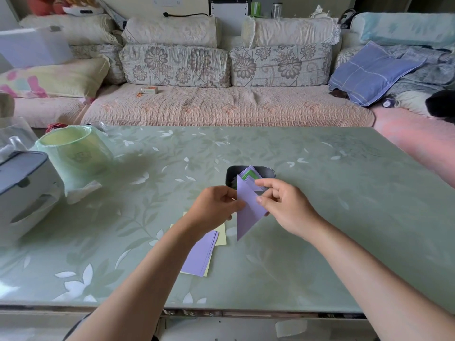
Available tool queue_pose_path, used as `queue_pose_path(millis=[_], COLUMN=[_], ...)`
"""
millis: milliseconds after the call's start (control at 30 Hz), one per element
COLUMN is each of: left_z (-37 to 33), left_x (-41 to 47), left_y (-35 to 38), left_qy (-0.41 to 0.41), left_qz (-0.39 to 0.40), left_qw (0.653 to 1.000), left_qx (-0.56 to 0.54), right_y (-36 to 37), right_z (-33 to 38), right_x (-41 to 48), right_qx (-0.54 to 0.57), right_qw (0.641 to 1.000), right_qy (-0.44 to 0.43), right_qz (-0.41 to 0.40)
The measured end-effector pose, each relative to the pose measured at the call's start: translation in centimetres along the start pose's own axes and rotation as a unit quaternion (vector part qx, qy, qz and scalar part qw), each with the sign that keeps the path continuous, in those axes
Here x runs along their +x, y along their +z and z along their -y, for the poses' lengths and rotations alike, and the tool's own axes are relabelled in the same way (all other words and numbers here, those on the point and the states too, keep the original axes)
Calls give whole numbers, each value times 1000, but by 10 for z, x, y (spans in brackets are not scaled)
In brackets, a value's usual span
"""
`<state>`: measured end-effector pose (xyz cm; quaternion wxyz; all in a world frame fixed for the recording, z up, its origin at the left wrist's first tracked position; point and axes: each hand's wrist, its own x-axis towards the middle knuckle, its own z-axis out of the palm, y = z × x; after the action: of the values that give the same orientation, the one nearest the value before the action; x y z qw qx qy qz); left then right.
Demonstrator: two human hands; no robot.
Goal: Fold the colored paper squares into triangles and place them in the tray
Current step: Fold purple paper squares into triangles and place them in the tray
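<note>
Purple triangle (247,212) held above the table, long axis pointing toward the person, pinched by left hand (216,205) and right hand (283,205). Tray (268,172) lies just beyond, nearer the right hand.

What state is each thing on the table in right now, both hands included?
Purple folded paper, held above the table by both hands.
Left hand, pinching the paper's left edge.
Right hand, pinching its right side.
Black plastic tray, holds folded purple and green triangles.
Stack of purple and yellow paper squares, flat and unfolded on the table.
Pale green lined bin, upright, open.
</note>
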<state>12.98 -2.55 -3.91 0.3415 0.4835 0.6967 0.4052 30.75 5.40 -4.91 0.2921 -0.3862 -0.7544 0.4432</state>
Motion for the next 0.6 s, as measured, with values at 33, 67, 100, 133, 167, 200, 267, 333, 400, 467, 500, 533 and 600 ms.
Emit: queue_pose_path(millis=[33, 67, 100, 133, 167, 200, 267, 333, 400, 467, 500, 533, 600], left_z=[0, 0, 0, 0, 0, 0, -1, -1, -2, -3, -3, -3, -4], left_x=[0, 1, 1, 2, 2, 2, 1, 0, 0, -2, -3, -3, -4], left_y=[0, -1, -2, -2, -2, -2, -1, 0, 2, 2, 2, 2, 2], left_qy=[-18, -36, -53, -67, -77, -84, -94, -95, -89, -84, -82, -78, -68], left_qz=[-4, -8, -12, -15, -17, -15, -9, -3, 0, 4, 7, 11, 21], left_qw=[1000, 999, 997, 995, 993, 992, 989, 989, 991, 991, 991, 991, 991], left_qx=[-18, -36, -55, -72, -86, -98, -112, -111, -101, -102, -105, -107, -112], right_y=[0, -2, -4, -6, -8, -9, -10, -9, -8, -8, -7, -7, -6], right_z=[0, 0, 1, 2, 2, 2, -1, -3, -4, -4, -3, -3, -2], right_x=[0, 0, -1, -2, -4, -5, -6, -6, -5, -3, -3, -2, -1], right_qx=[-13, -28, -43, -65, -93, -129, -176, -168, -145, -134, -120, -97, -51], right_qw=[1000, 999, 998, 996, 991, 984, 971, 973, 977, 980, 983, 988, 996], right_qy=[-13, -26, -41, -63, -93, -124, -155, -159, -158, -150, -136, -117, -67], right_qz=[-6, -11, -10, -3, 6, 17, 34, 25, 10, -2, -6, -10, -13])
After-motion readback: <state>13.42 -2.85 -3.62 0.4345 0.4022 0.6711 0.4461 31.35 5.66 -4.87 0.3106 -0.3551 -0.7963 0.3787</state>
